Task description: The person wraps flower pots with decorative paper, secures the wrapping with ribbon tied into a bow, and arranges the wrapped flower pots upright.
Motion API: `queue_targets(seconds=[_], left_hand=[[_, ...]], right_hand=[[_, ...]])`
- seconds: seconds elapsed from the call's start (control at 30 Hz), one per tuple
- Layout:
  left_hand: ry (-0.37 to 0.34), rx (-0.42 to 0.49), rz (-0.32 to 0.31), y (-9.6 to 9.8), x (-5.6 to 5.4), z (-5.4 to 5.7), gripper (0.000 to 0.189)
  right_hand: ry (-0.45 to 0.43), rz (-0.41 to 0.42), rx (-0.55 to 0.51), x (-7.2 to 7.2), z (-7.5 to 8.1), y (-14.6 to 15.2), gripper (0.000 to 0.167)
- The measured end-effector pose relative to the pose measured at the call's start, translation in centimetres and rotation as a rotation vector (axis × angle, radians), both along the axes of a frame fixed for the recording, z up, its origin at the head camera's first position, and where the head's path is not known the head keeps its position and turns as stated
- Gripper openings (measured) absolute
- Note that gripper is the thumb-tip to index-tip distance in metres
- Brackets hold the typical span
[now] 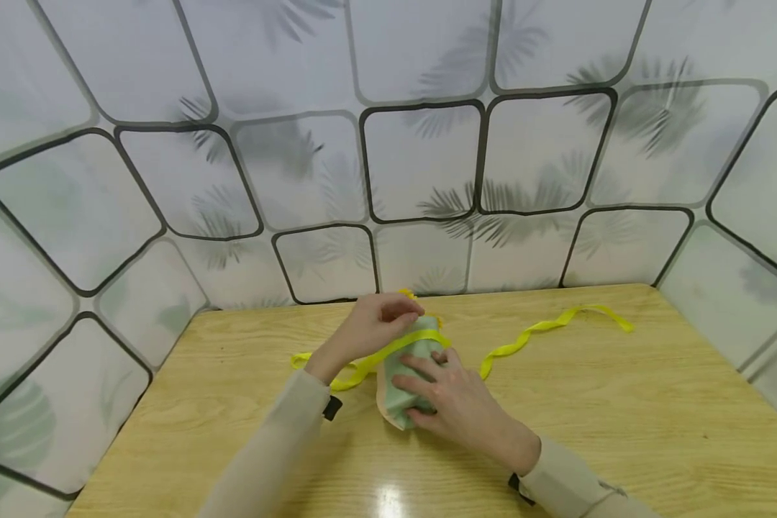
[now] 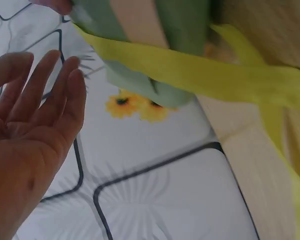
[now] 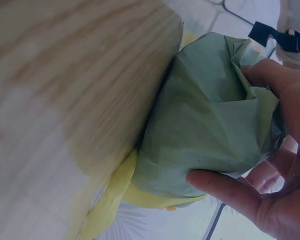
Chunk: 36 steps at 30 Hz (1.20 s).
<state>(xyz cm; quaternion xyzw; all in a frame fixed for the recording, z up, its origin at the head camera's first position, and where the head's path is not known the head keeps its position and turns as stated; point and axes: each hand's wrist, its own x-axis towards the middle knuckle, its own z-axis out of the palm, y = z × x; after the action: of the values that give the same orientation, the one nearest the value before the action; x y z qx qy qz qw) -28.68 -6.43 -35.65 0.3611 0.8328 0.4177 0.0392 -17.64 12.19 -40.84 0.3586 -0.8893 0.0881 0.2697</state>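
Note:
A small bouquet in green paper [image 1: 395, 396] with a pale pink edge lies on the table, its yellow sunflowers [image 2: 152, 111] poking out at the far end. A yellow ribbon [image 1: 388, 352] crosses the wrapping below the flowers. My right hand [image 1: 456, 396] spreads over the paper. The right wrist view shows its thumb and fingers bent around the creased bundle [image 3: 200, 120]. Over the flower end is my left hand [image 1: 378, 327]; in the left wrist view its fingers [image 2: 65, 100] are loosely bent, with nothing between them, beside the ribbon [image 2: 165, 65].
One ribbon tail [image 1: 544, 326] trails to the right over the wooden table [image 1: 621, 410]; another loops out to the left beneath the left wrist. Patterned white sheeting [image 1: 421, 165] rises behind the table and along both sides.

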Motion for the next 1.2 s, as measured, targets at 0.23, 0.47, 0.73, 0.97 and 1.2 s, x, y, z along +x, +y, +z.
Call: queue_targets(seconds=[0.23,0.47,0.73,0.97,1.2], left_hand=[[0.037,-0.028,0.082,-4.2,2.5,-1.8,0.017],[0.036,-0.02,-0.073,-5.9,6.1,-3.8,0.013],[-0.065,0.0,-0.068,-5.3,7.3,-4.1,0.012],[-0.041,-0.005,-0.056,-4.8,7.8,-3.7,0.016],[-0.002,0.003,0.031,-3.7,8.5,-3.9,0.026]], right_hand=[[-0.032,-0.011,0.009,0.0,0.0,0.1,0.047],[-0.053,-0.029,-0.004,-0.1,0.2,0.0,0.05],[-0.124,-0.025,-0.043,-0.3,0.4,0.4,0.058],[-0.241,-0.045,-0.082,-0.1,1.0,0.7,0.067],[-0.336,0.017,-0.14,-0.3,1.4,1.4,0.073]])
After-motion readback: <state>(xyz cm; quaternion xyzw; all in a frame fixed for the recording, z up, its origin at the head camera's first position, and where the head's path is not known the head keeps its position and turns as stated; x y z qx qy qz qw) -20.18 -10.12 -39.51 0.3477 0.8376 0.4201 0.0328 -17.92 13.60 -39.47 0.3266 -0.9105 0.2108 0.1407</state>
